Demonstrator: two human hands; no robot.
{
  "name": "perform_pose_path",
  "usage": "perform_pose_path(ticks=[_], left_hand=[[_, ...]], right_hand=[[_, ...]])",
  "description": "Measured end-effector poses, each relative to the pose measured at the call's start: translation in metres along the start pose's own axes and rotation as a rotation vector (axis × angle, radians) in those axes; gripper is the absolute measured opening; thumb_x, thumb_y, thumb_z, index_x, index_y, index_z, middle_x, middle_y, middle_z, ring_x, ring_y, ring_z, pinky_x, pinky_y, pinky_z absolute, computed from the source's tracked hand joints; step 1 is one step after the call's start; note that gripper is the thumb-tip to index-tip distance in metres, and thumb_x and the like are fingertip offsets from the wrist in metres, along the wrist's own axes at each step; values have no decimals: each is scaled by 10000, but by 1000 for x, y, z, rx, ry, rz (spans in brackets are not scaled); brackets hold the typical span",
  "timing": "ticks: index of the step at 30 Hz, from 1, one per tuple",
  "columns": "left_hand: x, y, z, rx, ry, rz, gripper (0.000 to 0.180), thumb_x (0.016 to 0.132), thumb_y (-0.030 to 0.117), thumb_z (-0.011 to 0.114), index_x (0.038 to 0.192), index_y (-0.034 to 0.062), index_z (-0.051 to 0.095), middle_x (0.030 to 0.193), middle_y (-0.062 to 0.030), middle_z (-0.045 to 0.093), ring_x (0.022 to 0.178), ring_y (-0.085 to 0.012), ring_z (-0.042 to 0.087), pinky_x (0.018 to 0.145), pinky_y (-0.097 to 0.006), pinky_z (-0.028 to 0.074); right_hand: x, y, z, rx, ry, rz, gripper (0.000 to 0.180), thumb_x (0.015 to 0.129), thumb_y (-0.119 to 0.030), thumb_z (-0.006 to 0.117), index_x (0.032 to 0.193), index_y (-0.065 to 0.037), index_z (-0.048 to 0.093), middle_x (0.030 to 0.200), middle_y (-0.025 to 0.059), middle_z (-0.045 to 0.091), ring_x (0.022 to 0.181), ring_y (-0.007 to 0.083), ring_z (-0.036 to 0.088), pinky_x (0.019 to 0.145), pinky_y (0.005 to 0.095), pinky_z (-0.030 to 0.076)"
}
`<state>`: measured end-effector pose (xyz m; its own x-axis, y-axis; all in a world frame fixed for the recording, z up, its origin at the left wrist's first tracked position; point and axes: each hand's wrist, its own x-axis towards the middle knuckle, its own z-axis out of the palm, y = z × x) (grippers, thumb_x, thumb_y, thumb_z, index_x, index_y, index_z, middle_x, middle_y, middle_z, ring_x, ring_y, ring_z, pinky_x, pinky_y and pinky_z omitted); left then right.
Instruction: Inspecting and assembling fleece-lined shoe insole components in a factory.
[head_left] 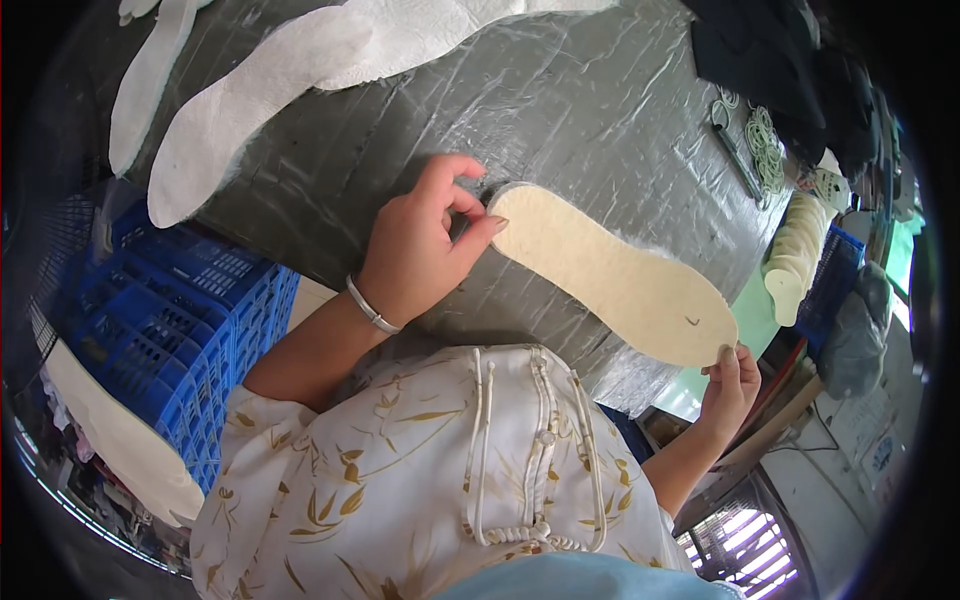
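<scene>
A cream-coloured insole (610,270) stretches between my two hands above the dark table, running from the middle toward the lower right. My left hand (425,235), with a silver bangle at its wrist, pinches the insole's left end between thumb and fingers. At the opposite end, my right hand (733,385) grips the edge with its thumb on top. A small dark mark shows on the insole near the right end. Some whitish fuzzy material peeks out along its far edge; whether it is a second layer I cannot tell.
A row of overlapping white insoles (330,55) lies at the far left of the film-covered table (590,100). Blue plastic crates (190,310) stand to the left. On the right are a pen (738,160), a coil of cord (764,150) and a stack of cream insoles (797,250).
</scene>
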<state>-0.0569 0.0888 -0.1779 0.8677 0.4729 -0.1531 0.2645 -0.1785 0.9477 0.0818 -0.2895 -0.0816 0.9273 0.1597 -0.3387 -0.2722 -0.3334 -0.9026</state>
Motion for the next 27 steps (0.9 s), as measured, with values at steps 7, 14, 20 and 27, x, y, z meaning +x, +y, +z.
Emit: perform_pose_path(ticks=[7, 14, 20, 27], left_hand=[[3, -3, -1, 36, -29, 2, 401, 812, 117, 757, 1135, 48, 528, 766, -75, 696, 511, -172, 581, 507, -305, 448], [2, -5, 1, 21, -33, 8, 355, 811, 10, 740, 1139, 20, 606, 765, -25, 680, 497, -24, 405, 477, -212, 355], [2, -5, 1, 28, -76, -12, 382, 821, 1, 722, 1188, 19, 613, 766, -24, 670, 510, -29, 437, 491, -209, 375], [2, -6, 0, 97, -124, 32, 345, 833, -15, 699, 1174, 11, 651, 772, -33, 640, 547, -44, 479, 513, -208, 408]], right_hand=[[-1, -2, 5, 15, -6, 5, 93, 907, -91, 689, 884, -5, 664, 762, 3, 590, 617, 70, 467, 592, 239, 403], [-3, -4, 6, 28, -38, 0, 141, 955, -130, 639, 992, 5, 629, 914, 45, 665, 768, 91, 582, 707, 242, 449], [-1, 3, 10, 67, -79, 35, 155, 994, -158, 594, 1023, -7, 578, 957, 58, 670, 868, 113, 629, 793, 260, 492], [-13, 15, 8, 99, -76, 24, 161, 973, -149, 625, 1037, -13, 566, 932, 18, 633, 812, 77, 544, 749, 237, 424]])
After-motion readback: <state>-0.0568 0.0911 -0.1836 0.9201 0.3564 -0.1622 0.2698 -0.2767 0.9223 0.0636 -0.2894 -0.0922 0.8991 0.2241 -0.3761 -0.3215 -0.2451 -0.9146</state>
